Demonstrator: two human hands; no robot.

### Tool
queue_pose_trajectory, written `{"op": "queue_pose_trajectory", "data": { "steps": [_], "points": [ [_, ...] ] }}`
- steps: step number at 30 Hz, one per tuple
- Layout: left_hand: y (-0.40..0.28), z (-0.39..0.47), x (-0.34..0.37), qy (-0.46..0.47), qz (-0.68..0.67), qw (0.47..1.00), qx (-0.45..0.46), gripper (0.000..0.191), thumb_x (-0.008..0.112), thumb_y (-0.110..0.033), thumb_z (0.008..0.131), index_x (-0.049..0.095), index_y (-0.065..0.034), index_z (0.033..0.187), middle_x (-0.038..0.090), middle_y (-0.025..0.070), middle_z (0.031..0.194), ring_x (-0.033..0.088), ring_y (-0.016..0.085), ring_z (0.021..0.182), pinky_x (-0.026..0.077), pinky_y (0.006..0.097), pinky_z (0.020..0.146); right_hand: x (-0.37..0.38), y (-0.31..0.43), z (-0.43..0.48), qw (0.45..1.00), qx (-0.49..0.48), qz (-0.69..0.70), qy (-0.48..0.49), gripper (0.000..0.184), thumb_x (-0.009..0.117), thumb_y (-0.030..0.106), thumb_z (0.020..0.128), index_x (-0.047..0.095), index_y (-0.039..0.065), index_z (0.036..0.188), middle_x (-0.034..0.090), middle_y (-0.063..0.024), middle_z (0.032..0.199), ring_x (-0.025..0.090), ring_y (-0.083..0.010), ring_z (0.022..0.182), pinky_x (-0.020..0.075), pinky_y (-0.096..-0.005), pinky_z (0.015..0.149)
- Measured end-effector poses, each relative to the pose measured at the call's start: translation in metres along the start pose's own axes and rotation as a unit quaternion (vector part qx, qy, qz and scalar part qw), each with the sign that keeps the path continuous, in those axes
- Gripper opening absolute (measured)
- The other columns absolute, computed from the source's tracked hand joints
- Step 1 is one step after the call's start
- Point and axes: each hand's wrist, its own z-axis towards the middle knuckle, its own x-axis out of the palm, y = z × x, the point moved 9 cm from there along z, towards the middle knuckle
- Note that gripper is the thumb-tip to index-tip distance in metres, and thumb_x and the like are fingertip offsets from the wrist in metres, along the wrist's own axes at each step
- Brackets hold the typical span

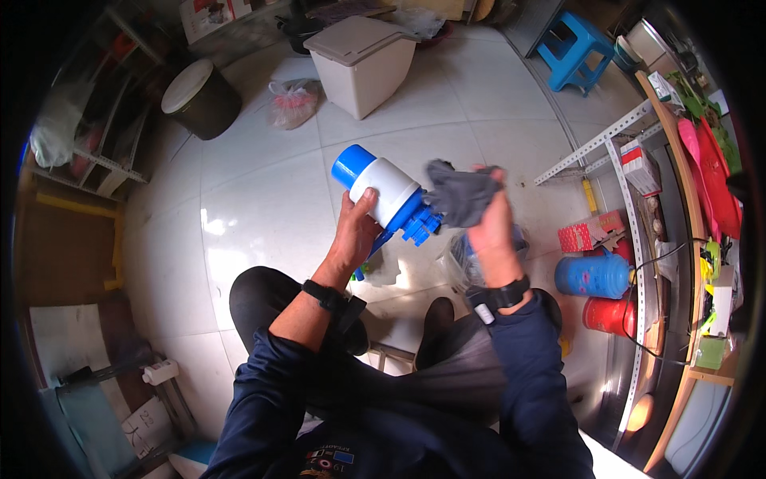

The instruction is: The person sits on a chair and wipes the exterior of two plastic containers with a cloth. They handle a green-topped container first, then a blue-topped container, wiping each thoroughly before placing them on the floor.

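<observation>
A blue and white manual water-bottle pump [389, 190] is gripped around its white barrel by my left hand [357, 230], thumb on top. It lies tilted, its blue cap at the upper left and its blue clamp end at the lower right. My right hand [492, 209], slightly blurred, holds a dark grey cloth [461, 193] just beside the clamp end; whether the cloth touches the pump, I cannot tell. Beneath my right wrist, a clear plastic bag [458, 260] lies on the floor, partly hidden.
Ahead stand a lidded beige bin [362, 72], a tied plastic bag [293, 105] and a dark round bucket [209, 108]. A blue stool [574, 54] is at the upper right. Along the right, a metal-framed shelf [628, 239] stands near a blue thermos flask [592, 276] and a red one [610, 316].
</observation>
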Motion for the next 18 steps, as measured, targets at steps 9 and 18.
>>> {"op": "queue_pose_trajectory", "data": {
  "steps": [9,18],
  "points": [
    [0.001,0.002,-0.010,-0.001,-0.066,0.998,0.002,0.072,0.055,-0.053,0.101,0.038,-0.0037,0.151,0.054,0.0156,0.145,0.053,0.031,0.135,0.039,0.0470,0.116,0.091,-0.022,-0.070,0.759,-0.282,-0.567,0.153,0.058,0.078,0.020,0.088,0.049,0.005,0.136,0.060,-0.0219,0.125,0.062,-0.0396,0.113,0.0506,-0.0433,0.099],
    [-0.008,0.003,-0.035,-0.055,-0.086,0.993,-0.064,0.076,0.060,-0.060,0.096,0.048,0.0020,0.139,0.063,0.0203,0.129,0.062,0.034,0.121,0.053,0.0448,0.102,0.124,-0.064,-0.119,0.551,-0.389,-0.660,0.331,0.039,0.075,0.001,0.074,0.066,0.009,0.111,0.066,-0.0093,0.109,0.065,-0.0295,0.113,0.0423,-0.0483,0.114]
  ]
}}
